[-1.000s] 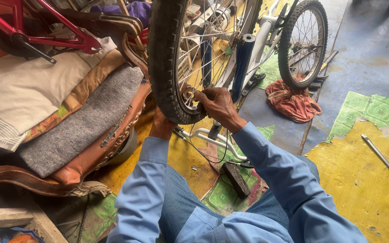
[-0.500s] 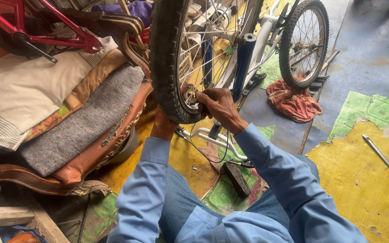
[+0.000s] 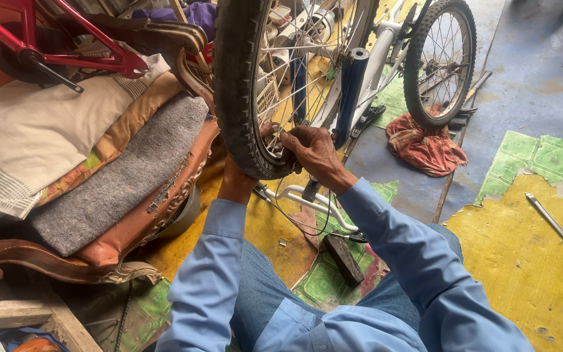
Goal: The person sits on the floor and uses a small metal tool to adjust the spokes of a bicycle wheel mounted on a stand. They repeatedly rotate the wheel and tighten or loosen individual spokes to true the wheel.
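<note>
— Where, the near bicycle wheel point(image 3: 242, 98)?
— Upside down in the middle of the view, tyre towards the camera, spokes and rim just behind the knobby tread.

— And the right hand point(image 3: 314, 153)?
— Fingers bent narrow at the rim, pinching something small among the spokes; too small to tell what.

— The left hand point(image 3: 237, 179)?
— Mostly hidden behind the tyre, only the wrist showing under it. Open or closed, cannot tell.

— Right of the wheel?
— A blue tube point(image 3: 350, 91) standing upright just beside it, then a second wheel point(image 3: 439, 62) further right, with a red rag point(image 3: 425, 148) on the floor below that one.

— Left of the wheel?
— Stacked cushions point(image 3: 92, 163) on a carved wooden seat, and a red bicycle frame point(image 3: 66, 45) above them.

— Further off?
— A metal tool point(image 3: 552, 223) lying on yellow floor, well apart to the right of the wheel.
</note>
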